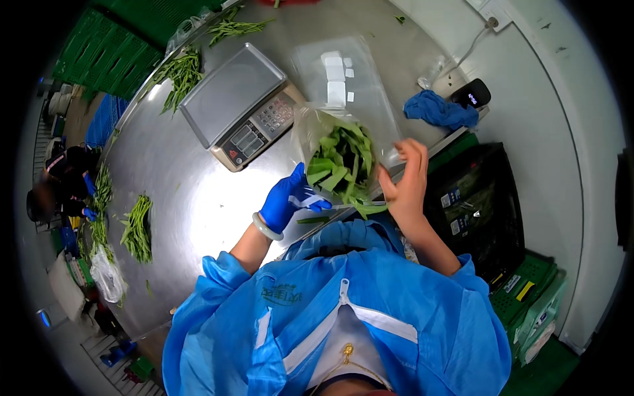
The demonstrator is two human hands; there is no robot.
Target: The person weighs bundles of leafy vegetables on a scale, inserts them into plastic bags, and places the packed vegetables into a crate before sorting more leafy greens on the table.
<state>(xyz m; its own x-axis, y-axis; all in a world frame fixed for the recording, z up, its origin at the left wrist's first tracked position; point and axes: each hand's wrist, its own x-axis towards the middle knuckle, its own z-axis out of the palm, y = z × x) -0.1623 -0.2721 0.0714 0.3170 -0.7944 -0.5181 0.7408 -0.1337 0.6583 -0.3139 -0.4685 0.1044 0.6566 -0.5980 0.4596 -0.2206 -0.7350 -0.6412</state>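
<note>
A clear plastic bag (pixel 305 132) full of cut leafy greens (pixel 342 162) lies in front of me with its mouth towards my body. Some leaves and stems stick out over its lower rim. My left hand (pixel 285 200), in a blue glove, is closed on the bag's left edge; a white patch shows across its fingers. At the right edge of the bag is my bare right hand (pixel 408 181), thumb and fingers curled around the thin plastic. The exact grip of its fingertips is hard to make out.
A weighing scale (pixel 241 99) stands on the metal table (pixel 178 165). Flat plastic bags (pixel 370 79) with white labels (pixel 335 82) lie behind. Bunches of greens (pixel 137 228) are at left, a blue cloth (pixel 439 109) and black crate (pixel 475 198) at right. Another person (pixel 66 175) works far left.
</note>
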